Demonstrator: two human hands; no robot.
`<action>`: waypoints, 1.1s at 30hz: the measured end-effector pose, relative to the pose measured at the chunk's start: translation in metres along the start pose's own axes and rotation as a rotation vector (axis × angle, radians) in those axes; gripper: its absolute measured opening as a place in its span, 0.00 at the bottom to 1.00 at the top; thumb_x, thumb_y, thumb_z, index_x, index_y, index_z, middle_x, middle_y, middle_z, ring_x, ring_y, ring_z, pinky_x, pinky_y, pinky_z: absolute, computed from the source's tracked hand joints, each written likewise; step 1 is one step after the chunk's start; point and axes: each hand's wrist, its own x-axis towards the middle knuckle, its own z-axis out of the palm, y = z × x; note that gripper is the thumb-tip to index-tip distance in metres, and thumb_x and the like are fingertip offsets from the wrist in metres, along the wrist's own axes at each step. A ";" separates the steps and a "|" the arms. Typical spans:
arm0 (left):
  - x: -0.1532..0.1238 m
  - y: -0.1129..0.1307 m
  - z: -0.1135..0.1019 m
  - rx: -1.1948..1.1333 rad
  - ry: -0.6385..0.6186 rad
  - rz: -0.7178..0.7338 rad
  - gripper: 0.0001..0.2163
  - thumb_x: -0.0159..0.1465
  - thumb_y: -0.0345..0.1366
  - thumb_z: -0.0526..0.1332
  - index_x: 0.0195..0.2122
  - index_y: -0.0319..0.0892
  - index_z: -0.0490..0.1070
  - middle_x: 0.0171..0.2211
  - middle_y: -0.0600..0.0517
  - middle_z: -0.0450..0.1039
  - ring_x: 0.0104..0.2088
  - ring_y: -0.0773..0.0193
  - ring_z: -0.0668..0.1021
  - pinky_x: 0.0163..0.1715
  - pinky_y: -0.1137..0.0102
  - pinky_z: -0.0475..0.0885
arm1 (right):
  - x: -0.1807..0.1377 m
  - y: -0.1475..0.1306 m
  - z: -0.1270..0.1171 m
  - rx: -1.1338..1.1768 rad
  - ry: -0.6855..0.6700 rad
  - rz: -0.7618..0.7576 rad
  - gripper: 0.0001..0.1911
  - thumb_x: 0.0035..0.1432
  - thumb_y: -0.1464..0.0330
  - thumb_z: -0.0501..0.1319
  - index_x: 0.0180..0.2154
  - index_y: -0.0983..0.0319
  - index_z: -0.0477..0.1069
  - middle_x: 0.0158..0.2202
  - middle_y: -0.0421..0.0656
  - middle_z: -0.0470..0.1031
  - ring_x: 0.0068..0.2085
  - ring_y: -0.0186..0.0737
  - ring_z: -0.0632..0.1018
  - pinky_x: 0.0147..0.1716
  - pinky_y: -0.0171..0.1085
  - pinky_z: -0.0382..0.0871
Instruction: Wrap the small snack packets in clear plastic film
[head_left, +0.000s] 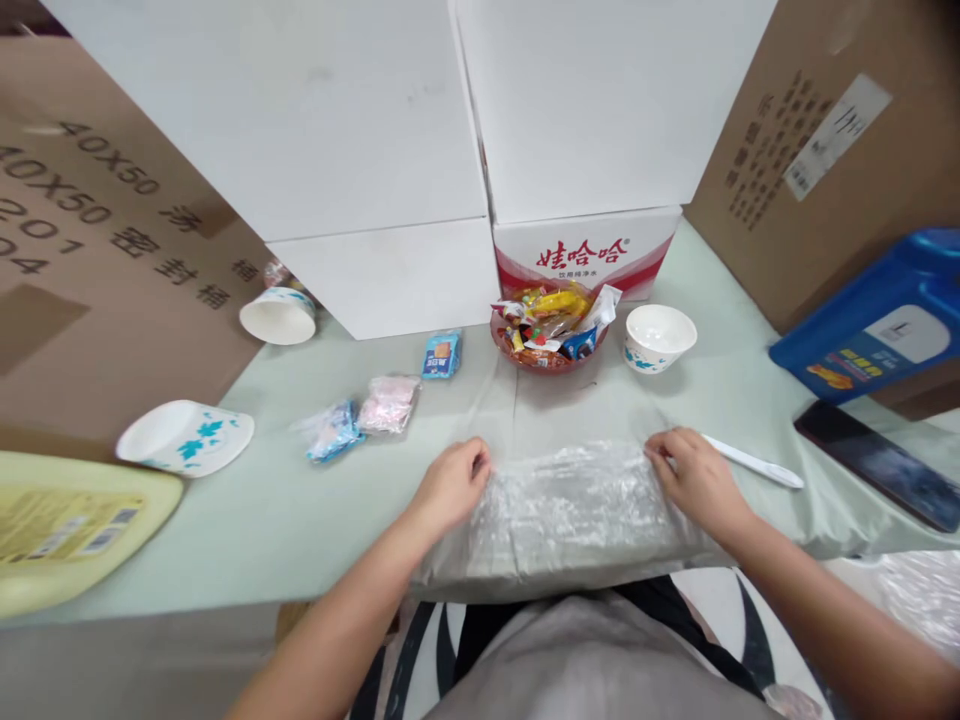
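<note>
Between both hands (454,482) (696,480), clear plastic (570,505); beyond, red-lettered "娃哈哈" carton (589,257)

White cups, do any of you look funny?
Yes, the rear-left cup does: it seems tipped over, with its opening facing the camera. The right-hand cup, beside the bowl of wrapped snacks, stands upright.
</note>
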 end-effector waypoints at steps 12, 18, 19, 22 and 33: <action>0.058 0.016 0.006 0.184 0.367 0.123 0.12 0.65 0.30 0.54 0.49 0.38 0.69 0.50 0.40 0.69 0.51 0.49 0.71 0.51 0.56 0.65 | 0.059 0.024 0.039 -0.249 0.025 -0.048 0.14 0.66 0.67 0.50 0.38 0.64 0.74 0.35 0.49 0.73 0.38 0.46 0.70 0.41 0.41 0.61; 0.046 0.031 0.043 0.286 0.055 0.597 0.26 0.63 0.49 0.60 0.60 0.46 0.63 0.63 0.45 0.61 0.63 0.44 0.61 0.61 0.48 0.55 | 0.059 0.038 0.036 -0.265 0.067 0.019 0.12 0.62 0.70 0.54 0.43 0.64 0.73 0.38 0.50 0.75 0.41 0.48 0.71 0.41 0.42 0.62; 0.045 0.031 0.048 0.301 -0.007 0.601 0.30 0.62 0.53 0.60 0.63 0.48 0.60 0.65 0.45 0.57 0.65 0.42 0.57 0.62 0.46 0.51 | 0.059 0.040 0.032 -0.279 0.090 0.052 0.13 0.61 0.71 0.54 0.45 0.65 0.73 0.40 0.51 0.75 0.42 0.49 0.72 0.42 0.43 0.62; 0.043 0.028 0.055 0.321 -0.127 0.570 0.34 0.62 0.57 0.57 0.66 0.50 0.54 0.68 0.45 0.49 0.68 0.40 0.50 0.63 0.42 0.45 | 0.058 0.034 0.020 -0.303 0.189 0.106 0.16 0.59 0.74 0.54 0.47 0.66 0.72 0.46 0.53 0.75 0.48 0.53 0.71 0.48 0.47 0.62; 0.041 0.023 0.055 0.315 -0.112 0.572 0.34 0.63 0.59 0.55 0.67 0.52 0.52 0.69 0.47 0.47 0.68 0.43 0.48 0.63 0.44 0.42 | 0.034 -0.035 0.053 -0.222 -0.306 -0.245 0.37 0.64 0.48 0.49 0.67 0.61 0.51 0.69 0.49 0.50 0.69 0.57 0.48 0.63 0.60 0.44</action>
